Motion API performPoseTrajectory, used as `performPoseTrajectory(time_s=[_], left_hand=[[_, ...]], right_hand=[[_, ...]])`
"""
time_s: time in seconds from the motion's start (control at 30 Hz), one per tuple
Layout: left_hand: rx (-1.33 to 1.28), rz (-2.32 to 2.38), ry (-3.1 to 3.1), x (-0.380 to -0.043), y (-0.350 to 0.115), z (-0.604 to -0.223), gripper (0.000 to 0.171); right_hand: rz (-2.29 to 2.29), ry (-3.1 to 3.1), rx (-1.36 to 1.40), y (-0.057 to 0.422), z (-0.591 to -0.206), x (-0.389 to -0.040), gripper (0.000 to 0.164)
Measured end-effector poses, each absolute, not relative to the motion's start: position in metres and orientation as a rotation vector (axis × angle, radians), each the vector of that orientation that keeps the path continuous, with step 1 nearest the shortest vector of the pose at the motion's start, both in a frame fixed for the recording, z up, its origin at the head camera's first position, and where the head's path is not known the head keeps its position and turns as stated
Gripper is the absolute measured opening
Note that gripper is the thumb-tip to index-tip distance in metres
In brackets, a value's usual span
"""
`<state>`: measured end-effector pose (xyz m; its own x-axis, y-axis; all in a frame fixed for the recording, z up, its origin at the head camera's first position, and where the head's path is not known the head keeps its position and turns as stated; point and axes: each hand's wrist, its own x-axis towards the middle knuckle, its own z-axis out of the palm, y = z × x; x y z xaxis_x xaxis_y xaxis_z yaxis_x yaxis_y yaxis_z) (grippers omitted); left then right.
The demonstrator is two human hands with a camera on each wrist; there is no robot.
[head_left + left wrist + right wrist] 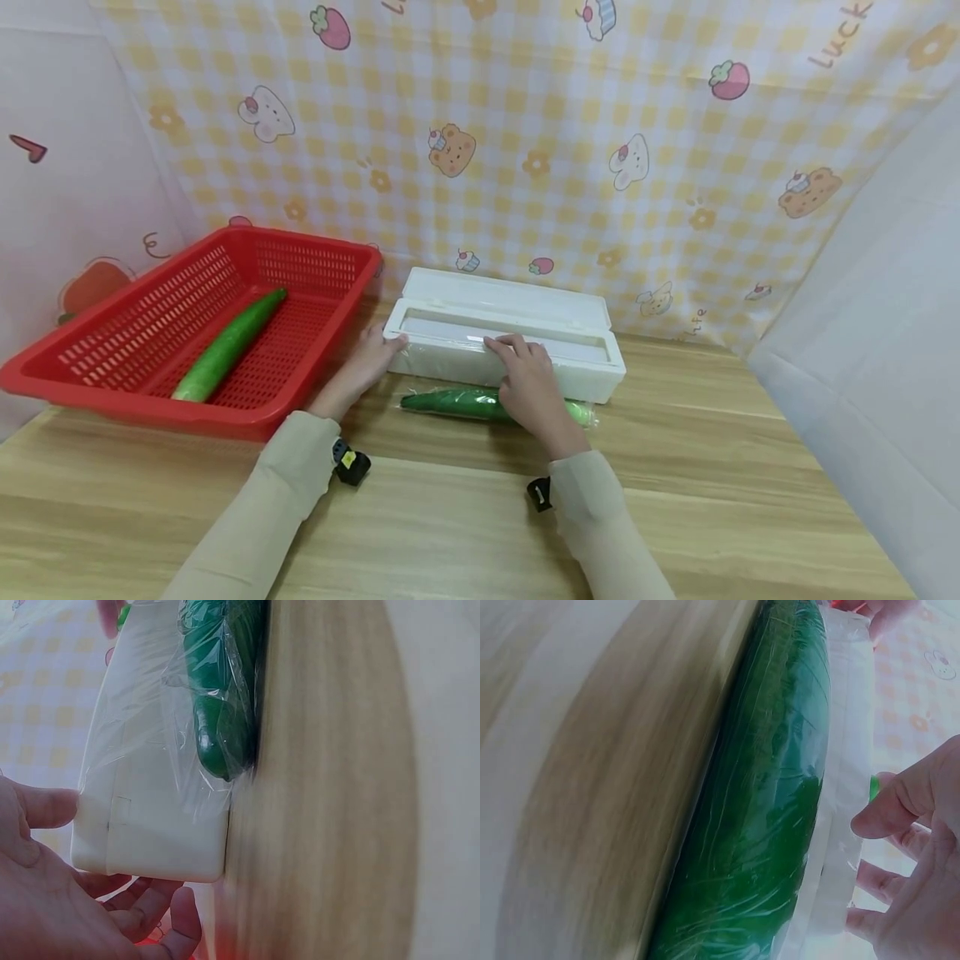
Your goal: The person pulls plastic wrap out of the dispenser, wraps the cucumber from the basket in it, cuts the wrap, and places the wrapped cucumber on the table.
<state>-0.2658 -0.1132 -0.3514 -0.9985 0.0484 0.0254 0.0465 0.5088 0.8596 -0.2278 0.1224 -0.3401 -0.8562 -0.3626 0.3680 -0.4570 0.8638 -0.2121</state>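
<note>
A white cling film dispenser box (510, 367) lies lengthwise with its lid (510, 296) raised at the back. My left hand (371, 358) holds its left end, thumb on the upper edge and fingers around the end in the left wrist view. My right hand (532, 387) reaches over the front, its fingertips touching the top near the slot. By those fingertips shows a small green piece (874, 787), mostly hidden. Against the front of the box lies a cucumber (457, 402) wrapped in clear film (172, 750); my right hand hides part of it in the head view.
A red perforated basket (225, 421) stands on the left, with an unwrapped cucumber (228, 346) slanting inside it. The wooden table (420, 533) extends in front and to the right. A checked cloth (540, 125) with cartoon prints hangs close behind the box.
</note>
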Motion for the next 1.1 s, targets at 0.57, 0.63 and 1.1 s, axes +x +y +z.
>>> performPoseTrajectory(time_s=[0.57, 0.63, 1.1], left_hand=[[0.106, 1.598, 2.699, -0.267, -0.116, -0.356, 0.057], [0.131, 1.602, 2.73, -0.272, -0.117, -0.362, 0.06], [0.079, 1.58, 2.684, -0.264, -0.114, -0.35, 0.056]], right_hand=[[0.434, -2.674, 0.607, 0.133, -0.341, -0.226, 0.064], [0.429, -2.662, 0.612, 0.133, -0.341, -0.225, 0.064], [0.414, -2.667, 0.592, 0.137, -0.34, -0.226, 0.063]])
